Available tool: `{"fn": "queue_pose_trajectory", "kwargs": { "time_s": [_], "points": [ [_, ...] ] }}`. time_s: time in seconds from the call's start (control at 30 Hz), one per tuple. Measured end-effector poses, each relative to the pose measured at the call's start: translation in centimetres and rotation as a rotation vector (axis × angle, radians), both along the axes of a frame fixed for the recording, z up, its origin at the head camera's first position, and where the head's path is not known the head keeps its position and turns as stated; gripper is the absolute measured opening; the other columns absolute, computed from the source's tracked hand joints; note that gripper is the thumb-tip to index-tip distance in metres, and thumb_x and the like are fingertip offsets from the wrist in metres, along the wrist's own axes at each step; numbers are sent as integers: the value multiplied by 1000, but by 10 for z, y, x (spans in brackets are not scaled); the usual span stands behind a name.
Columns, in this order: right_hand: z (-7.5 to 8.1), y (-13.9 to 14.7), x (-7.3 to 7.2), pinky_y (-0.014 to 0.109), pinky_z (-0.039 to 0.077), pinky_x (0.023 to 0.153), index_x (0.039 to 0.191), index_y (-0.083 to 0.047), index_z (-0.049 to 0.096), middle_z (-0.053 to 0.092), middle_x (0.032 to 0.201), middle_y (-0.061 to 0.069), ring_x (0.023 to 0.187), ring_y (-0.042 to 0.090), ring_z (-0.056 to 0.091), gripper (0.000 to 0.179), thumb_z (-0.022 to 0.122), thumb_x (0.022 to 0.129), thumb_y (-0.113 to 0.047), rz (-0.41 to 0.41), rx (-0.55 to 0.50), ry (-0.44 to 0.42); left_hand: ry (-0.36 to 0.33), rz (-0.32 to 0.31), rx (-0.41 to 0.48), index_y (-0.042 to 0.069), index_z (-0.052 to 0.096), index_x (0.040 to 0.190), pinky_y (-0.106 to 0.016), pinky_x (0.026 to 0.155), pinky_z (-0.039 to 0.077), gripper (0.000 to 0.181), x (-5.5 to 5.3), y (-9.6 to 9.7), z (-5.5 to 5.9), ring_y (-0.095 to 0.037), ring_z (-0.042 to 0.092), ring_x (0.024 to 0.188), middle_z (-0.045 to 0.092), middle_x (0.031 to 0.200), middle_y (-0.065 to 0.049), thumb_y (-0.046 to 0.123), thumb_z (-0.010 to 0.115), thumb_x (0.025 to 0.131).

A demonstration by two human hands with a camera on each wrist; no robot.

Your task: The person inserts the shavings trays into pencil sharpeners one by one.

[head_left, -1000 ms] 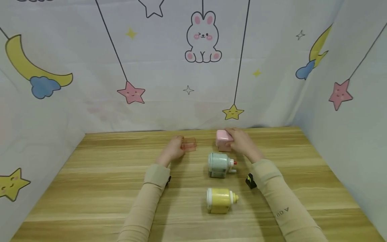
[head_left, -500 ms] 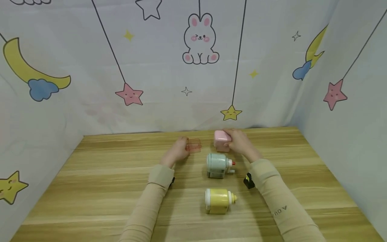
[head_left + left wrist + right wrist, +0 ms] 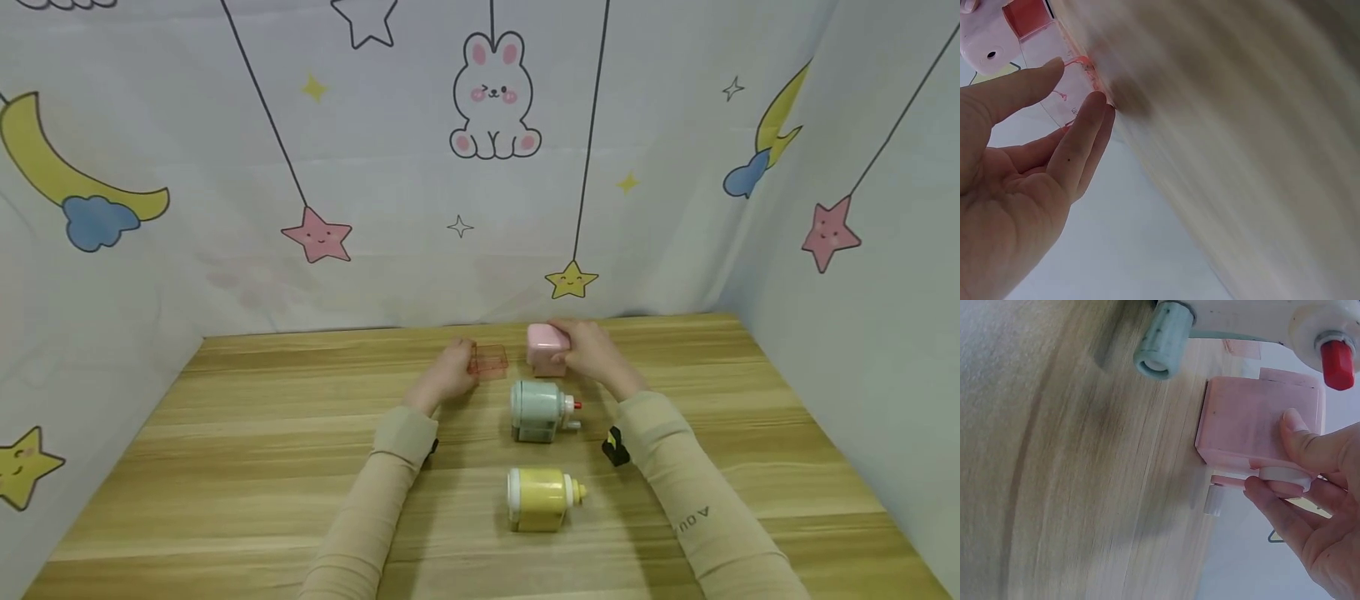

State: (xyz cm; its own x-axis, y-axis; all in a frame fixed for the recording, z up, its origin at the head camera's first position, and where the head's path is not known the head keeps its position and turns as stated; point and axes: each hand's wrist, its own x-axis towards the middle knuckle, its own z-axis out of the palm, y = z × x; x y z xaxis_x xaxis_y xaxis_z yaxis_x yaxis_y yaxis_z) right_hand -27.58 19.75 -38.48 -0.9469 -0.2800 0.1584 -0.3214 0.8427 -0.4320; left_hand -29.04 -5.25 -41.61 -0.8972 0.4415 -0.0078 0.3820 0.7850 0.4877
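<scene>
At the back of the table my left hand (image 3: 450, 371) pinches a see-through reddish shavings drawer (image 3: 491, 362) by its left end. In the left wrist view the thumb and fingertips lie at the edges of this drawer (image 3: 1047, 53). To its right, a pink crank pencil sharpener (image 3: 547, 350) stands apart from the drawer by a narrow gap. My right hand (image 3: 596, 354) grips this sharpener from the right. Up close, in the right wrist view, the thumb presses on the pink body (image 3: 1247, 419) and the other fingers lie around its crank end.
Just in front of the pink one stands a pale green pencil sharpener (image 3: 536, 412) with a red tip and a crank. A yellow pencil sharpener (image 3: 540, 500) is nearer the front. A printed white cloth (image 3: 405, 275) rises behind the wooden table (image 3: 247, 433).
My left hand has slid the clear drawer rightward, closer to the pink pencil sharpener. The right hand keeps its grip and the pink sharpener stays about where it was.
</scene>
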Motion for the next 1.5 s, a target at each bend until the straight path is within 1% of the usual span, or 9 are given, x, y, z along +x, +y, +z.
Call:
{"fn": "queue_pose_trajectory", "kwargs": {
  "time_s": [0.1,0.33,0.47,0.7,0.87,1.03,1.17,1.27,1.5],
  "points": [
    [0,-2,0,50,49,90,132,-2,56,64,124,19,107,35,63,58,77,79,-12,-1,-3,-7,10,-5,-7,-13,40,137,-45,106,43,58,-1,1,0,-40,49,126,46,135,-31,-3,60,84],
    [1,-5,0,49,49,91,132,-1,55,64,124,19,107,35,63,58,76,79,-12,-7,4,-12,-38,-2,11,-10,36,141,-45,108,41,60,0,6,2,-39,46,130,42,141,-29,1,61,88],
    [-1,-7,0,49,50,92,133,-1,54,63,126,20,108,35,63,59,76,80,-13,-4,2,-21,-41,-2,5,-10,36,141,-45,109,41,60,0,7,2,-39,45,131,41,141,-29,1,61,88],
    [-4,-9,0,48,51,89,132,-3,56,65,123,19,105,34,64,57,77,80,-15,6,4,-6,13,-25,1,-13,41,136,-44,105,44,57,-1,10,-3,-38,51,122,48,133,-30,-1,63,84],
    [-4,-10,-2,48,51,87,130,-4,58,66,121,18,104,33,64,56,78,79,-15,10,7,11,42,-44,5,-13,43,133,-44,102,46,55,-2,12,-2,-38,54,118,50,130,-30,-3,62,83],
    [-5,-13,-2,47,51,87,129,-3,58,67,119,18,102,32,64,55,78,79,-15,22,1,5,62,-64,12,-15,45,130,-44,101,47,53,-1,14,-1,-39,56,115,52,125,-30,-5,62,81],
    [-5,-15,-3,46,51,87,130,-4,57,66,121,17,103,32,64,56,77,79,-15,18,2,-2,76,-79,11,-14,48,127,-44,100,47,50,0,16,0,-38,56,113,54,121,-29,-4,63,81],
    [-6,-17,-4,46,50,88,132,-4,56,65,122,17,103,31,64,57,77,80,-15,21,1,-13,64,-78,5,-13,47,128,-44,101,47,50,0,16,0,-37,55,115,53,122,-28,-2,63,82],
    [-7,-18,-5,46,51,89,133,-4,56,65,124,16,104,30,64,58,77,80,-15,24,-14,-22,34,-63,-8,-12,42,135,-44,105,44,55,1,17,1,-37,51,123,49,132,-28,1,64,86]
  ]
}}
